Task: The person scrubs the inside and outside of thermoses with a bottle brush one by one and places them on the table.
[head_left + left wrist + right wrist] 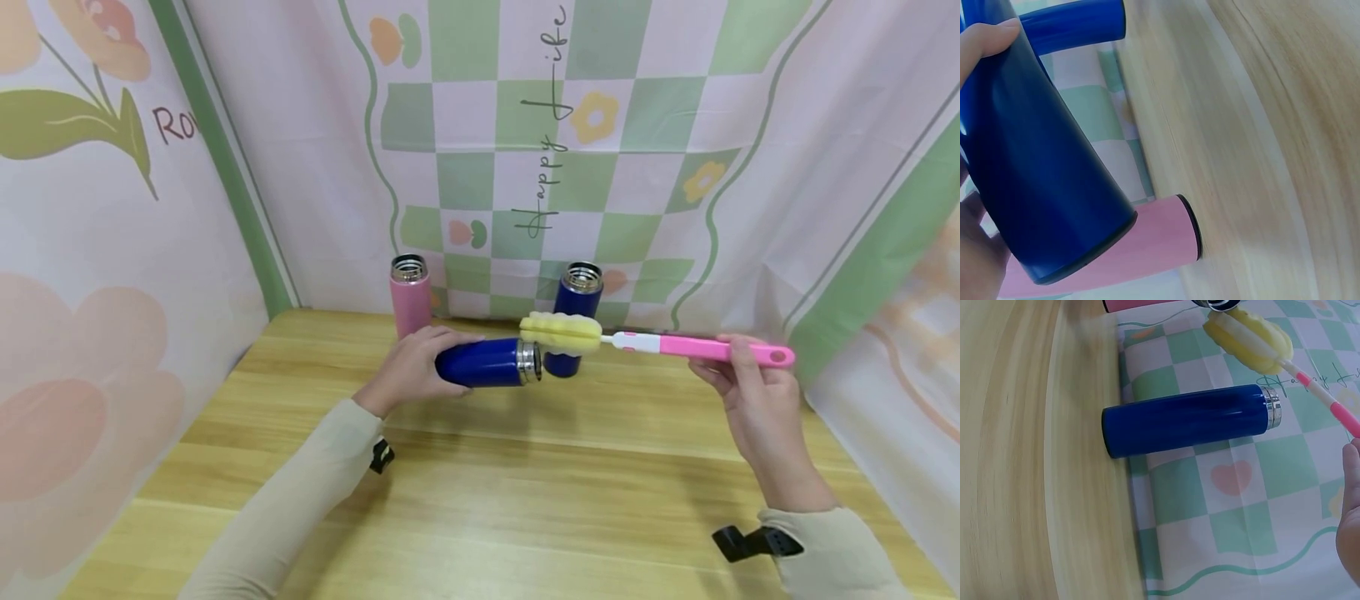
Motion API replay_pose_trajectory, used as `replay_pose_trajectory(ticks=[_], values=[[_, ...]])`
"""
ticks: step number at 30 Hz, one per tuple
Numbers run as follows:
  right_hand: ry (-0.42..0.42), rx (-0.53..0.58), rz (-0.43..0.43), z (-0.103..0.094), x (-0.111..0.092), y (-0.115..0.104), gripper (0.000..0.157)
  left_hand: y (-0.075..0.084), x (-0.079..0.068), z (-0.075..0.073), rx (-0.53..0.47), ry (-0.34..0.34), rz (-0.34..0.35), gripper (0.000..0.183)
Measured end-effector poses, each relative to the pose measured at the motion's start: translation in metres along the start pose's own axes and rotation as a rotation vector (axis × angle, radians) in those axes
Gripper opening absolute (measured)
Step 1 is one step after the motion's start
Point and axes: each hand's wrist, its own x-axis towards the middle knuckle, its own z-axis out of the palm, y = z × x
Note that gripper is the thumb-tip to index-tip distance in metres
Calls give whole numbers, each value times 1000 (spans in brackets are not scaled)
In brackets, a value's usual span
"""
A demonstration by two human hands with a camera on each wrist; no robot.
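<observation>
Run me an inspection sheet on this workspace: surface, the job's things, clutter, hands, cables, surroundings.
Surface: wood-grain table.
Job's things: held blue bottle, lidless, lying sideways in the air, mouth toward the brush; brush with pink and white handle, yellow sponge head at that mouth, whether inside is unclear.
Other bottles: pink bottle and standing blue bottle, both upright and lidless near the back edge.
Clutter: nothing seen.
Left hand: grips the held blue bottle.
Right hand: holds the brush by its handle.
Cables: nothing seen.
Surroundings: printed fabric behind, green-and-white checks, "Happy Life" lettering.
</observation>
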Motion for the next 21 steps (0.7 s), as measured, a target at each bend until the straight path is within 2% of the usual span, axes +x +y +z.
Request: replay_pose_trajectory(ticks=[8,16,21], values=[[35,-31,18,-3,-1,-2,20,0,0,1,5,17,-2,72],[41,-80,31,-7,-4,-6,20,1,1,1,-80,48,-73,74],[59,-67,35,-7,-6,-6,21,1,2,1,-107,49,-101,74]])
